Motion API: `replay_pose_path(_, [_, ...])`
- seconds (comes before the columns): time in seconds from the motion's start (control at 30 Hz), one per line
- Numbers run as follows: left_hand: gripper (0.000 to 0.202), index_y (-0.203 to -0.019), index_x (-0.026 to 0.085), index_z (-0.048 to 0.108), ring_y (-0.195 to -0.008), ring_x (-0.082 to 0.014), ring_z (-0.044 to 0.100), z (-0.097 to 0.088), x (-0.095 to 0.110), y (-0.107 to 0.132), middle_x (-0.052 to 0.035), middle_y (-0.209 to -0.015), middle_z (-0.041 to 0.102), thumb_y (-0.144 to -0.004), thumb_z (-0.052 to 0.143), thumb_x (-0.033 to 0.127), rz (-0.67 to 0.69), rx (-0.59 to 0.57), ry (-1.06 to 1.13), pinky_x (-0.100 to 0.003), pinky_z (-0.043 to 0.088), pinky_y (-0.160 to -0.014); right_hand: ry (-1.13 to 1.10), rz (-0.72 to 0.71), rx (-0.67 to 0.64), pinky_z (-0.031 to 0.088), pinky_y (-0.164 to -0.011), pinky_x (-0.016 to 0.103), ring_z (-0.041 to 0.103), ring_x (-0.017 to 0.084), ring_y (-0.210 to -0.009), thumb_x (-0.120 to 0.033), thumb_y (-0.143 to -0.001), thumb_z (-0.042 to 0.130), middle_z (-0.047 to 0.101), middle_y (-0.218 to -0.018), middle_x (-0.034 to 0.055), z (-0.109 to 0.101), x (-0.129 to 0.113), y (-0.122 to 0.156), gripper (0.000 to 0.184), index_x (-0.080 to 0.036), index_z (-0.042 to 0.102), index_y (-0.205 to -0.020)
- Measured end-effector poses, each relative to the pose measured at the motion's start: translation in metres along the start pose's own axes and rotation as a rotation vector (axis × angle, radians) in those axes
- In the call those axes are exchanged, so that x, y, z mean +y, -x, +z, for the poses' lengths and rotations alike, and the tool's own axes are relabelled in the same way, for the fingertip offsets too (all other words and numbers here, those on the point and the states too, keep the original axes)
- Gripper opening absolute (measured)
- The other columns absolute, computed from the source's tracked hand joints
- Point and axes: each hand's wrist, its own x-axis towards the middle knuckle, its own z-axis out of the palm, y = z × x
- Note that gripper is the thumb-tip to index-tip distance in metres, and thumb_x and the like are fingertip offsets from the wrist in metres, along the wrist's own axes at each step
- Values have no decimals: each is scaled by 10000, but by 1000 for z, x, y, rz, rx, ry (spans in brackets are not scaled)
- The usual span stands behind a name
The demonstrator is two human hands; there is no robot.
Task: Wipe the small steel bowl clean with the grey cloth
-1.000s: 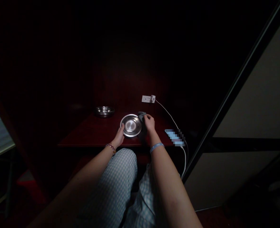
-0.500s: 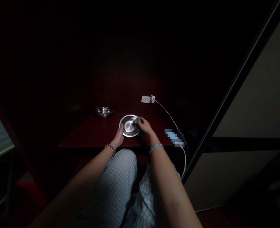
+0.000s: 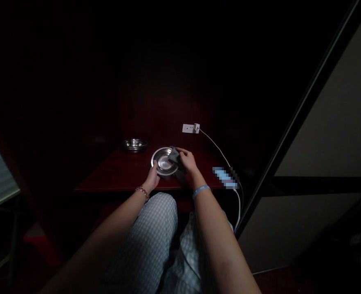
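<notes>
The left hand [image 3: 152,177] grips a shallow, round, silver-coloured metal bowl [image 3: 163,163] at its near left rim. Its thumb lies over the rim towards the inside, and the other fingers are mostly hidden behind the bowl. The bowl is at the middle of a dark red, glossy desk [image 3: 106,175], near the front edge, with its open side facing up towards the person; whether its base touches the desktop cannot be told.

The right hand [image 3: 187,159] pinches a soft grey cloth [image 3: 174,156] between thumb and fingers. The cloth lies over the right part of the bowl's rim and reaches into its inside, and its loose part hangs to the near right.

On the far left of the desk sits a small stack of shiny silver metal dishes [image 3: 134,145], well apart from the bowl. On the far wall, to the right, is a white rectangular socket panel [image 3: 188,128] with a white charger plug [image 3: 196,128] in it. A thin white cable [image 3: 214,144] runs from the plug down to the right, towards a blurred light-blue flat object [image 3: 225,176] on the right end of the desk. Blue-and-white checked trousers [image 3: 158,216] cover the person's knees at the near side.
</notes>
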Motion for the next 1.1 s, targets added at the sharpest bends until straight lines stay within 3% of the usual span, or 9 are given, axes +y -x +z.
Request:
replay_pose_path(0.33, [434, -1335, 141, 617, -1271, -210, 631, -4, -5, -5, -140, -1282, 720, -1034, 456, 409, 5, -27, -53, -371, 422, -1147, -100, 42, 40, 522, -980, 299, 689, 175, -1030, -196, -816, 517, 764, -1117, 56, 2, 4, -4, 298, -191, 737, -1016])
replay_pose_path(0.6, [442, -1297, 114, 642, -1248, -233, 648, -8, -10, -10, -170, -1241, 732, -1014, 510, 427, 2, -47, -61, -392, 420, -1149, -142, 157, 71, 525, -941, 281, 672, 159, -982, -216, -844, 539, 732, -1138, 77, 4, 10, -8, 346, -161, 676, -1157])
replay_pose_path(0.73, [427, -1300, 124, 641, -1259, -217, 641, -7, -8, -10, -156, -1280, 718, -1030, 474, 410, -35, -18, -51, -377, 427, -1143, -139, 195, -23, 507, -999, 308, 680, 187, -1032, -306, -930, 518, 736, -1122, 106, 5, 11, -4, 324, -135, 704, -1133])
replay_pose_path(0.83, [423, -1286, 125, 652, -1268, -225, 636, -5, -7, -8, -159, -1277, 719, -1026, 482, 413, -31, -21, -43, -377, 428, -1142, -151, 222, -152, 507, -1011, 324, 689, 198, -1040, -399, -1012, 401, 750, -1073, 110, 6, 12, -1, 434, -122, 727, -1085])
replay_pose_path(0.93, [413, -1277, 126, 658, -1262, -242, 640, -4, -6, -5, -162, -1245, 732, -1022, 490, 404, -20, -19, -45, -393, 438, -1136, -137, 185, -151, 492, -1038, 323, 685, 189, -1074, -407, -1033, 387, 760, -1093, 91, 8, 13, -2, 440, -140, 735, -1075])
replay_pose_path(1.1, [449, -1273, 112, 661, -1263, -257, 638, -2, -5, -3, -182, -1248, 726, -1009, 507, 442, -9, -16, -35, -400, 441, -1133, -84, 53, -129, 503, -1026, 314, 690, 176, -1090, -375, -997, 507, 765, -1145, 54, 9, 11, -3, 325, -201, 723, -1167])
